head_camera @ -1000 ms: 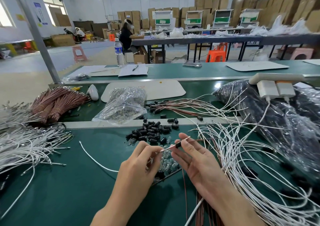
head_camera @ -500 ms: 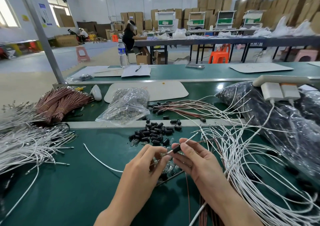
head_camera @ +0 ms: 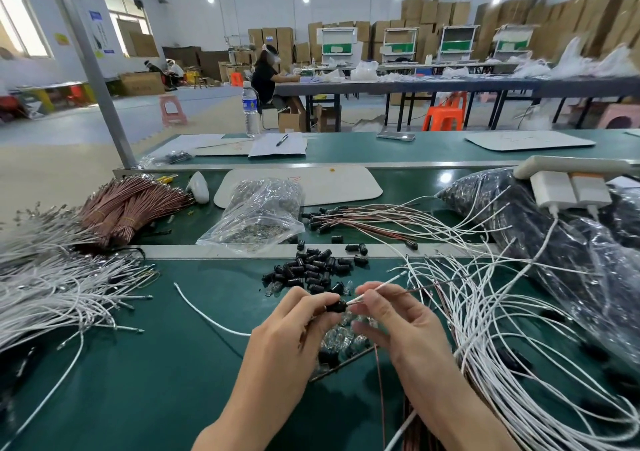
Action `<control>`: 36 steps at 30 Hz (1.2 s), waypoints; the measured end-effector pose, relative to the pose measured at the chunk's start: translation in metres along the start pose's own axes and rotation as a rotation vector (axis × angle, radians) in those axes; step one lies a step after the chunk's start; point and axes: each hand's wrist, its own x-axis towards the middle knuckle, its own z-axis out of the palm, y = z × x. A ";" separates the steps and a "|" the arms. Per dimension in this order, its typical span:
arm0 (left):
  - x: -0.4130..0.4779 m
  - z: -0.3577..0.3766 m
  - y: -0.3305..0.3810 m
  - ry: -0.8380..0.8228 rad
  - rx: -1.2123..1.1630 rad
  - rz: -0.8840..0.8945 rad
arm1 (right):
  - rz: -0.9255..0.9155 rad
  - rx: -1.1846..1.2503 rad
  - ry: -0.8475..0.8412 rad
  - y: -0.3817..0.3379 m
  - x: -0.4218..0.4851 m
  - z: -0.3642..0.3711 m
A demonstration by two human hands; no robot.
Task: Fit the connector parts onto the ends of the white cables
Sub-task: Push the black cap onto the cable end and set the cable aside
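My left hand (head_camera: 287, 333) pinches a small black connector (head_camera: 336, 307) between thumb and fingers. My right hand (head_camera: 398, 319) grips a white cable (head_camera: 375, 288) just right of it, and the cable's end meets the connector. A thin brown wire (head_camera: 426, 288) runs off to the right beside the cable. A heap of loose black connectors (head_camera: 311, 270) lies just beyond my hands. Small clear bulbs (head_camera: 343, 338) lie under my hands, partly hidden.
Tangled white cables (head_camera: 502, 329) spread at the right, more white cables (head_camera: 45, 295) at the left. Brown wire bundles (head_camera: 121, 208), a clear bag of parts (head_camera: 259, 215) and a dark plastic bag (head_camera: 571, 243) sit behind. A single white cable (head_camera: 207, 312) lies on the green table (head_camera: 138, 381).
The black connector has shifted from my right fingers into my left hand's pinch. Both hands stay close together at the same place.
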 end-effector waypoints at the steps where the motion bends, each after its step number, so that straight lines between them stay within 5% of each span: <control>1: 0.000 0.000 -0.001 0.009 0.008 -0.001 | -0.005 0.041 0.027 -0.002 0.001 -0.002; 23: 0.008 -0.038 -0.019 0.195 0.265 -0.122 | -0.086 0.639 0.345 -0.041 0.005 -0.059; 29: 0.005 -0.042 -0.032 0.089 0.298 -0.263 | -0.120 0.729 0.374 -0.044 0.004 -0.066; 33: 0.005 -0.036 -0.032 0.089 0.078 -0.359 | -0.104 0.761 0.296 -0.043 0.006 -0.064; 36: 0.008 -0.033 -0.026 0.143 -0.165 -0.447 | -0.049 0.505 0.220 -0.035 0.007 -0.050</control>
